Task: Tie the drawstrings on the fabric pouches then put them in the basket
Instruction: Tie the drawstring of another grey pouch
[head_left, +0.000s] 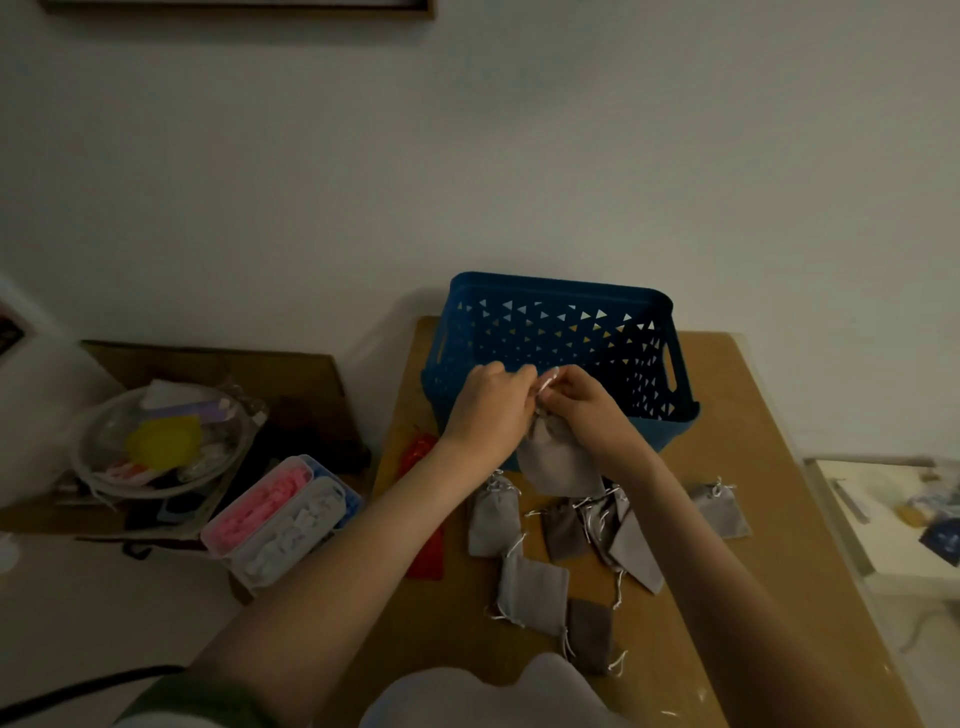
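A grey fabric pouch (558, 460) hangs in the air just in front of the blue plastic basket (561, 343). My left hand (491, 402) and my right hand (582, 402) meet above it, each pinching the white drawstring (544, 387) at the pouch's gathered neck. Several more grey pouches (530, 582) with loose white strings lie scattered on the wooden table (753, 415) below my hands, one of them apart at the right (722, 509). The basket stands at the table's far edge and looks empty where I can see inside.
A red object (418, 457) lies on the table's left side, partly under my left arm. Left of the table sit a clear box of pink and white pieces (275, 519) and a glass bowl of mixed items (161, 441). A white wall rises behind the basket.
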